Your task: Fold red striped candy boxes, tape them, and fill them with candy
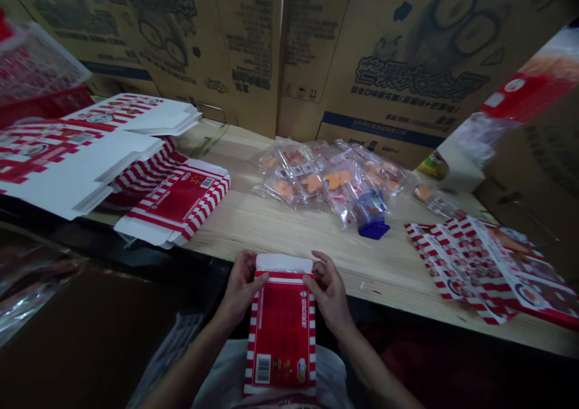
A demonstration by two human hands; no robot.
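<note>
Red-striped cardboard carton [281, 336] between left hand [242, 288] and right hand [330, 294]

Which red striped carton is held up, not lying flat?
The carton between the left hand and right hand, white flap on top; the other cartons lie flat on the wooden table.

Sachets [325, 177] seemingly between flattened cartons [176, 204]

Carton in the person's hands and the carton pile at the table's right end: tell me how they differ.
The held carton is single, upright between the left hand and right hand; the carton pile lies flat on the wooden table. The held carton shows a red panel with a barcode; the pile shows several overlapping sheets. Both have red-and-white stripes.
</note>
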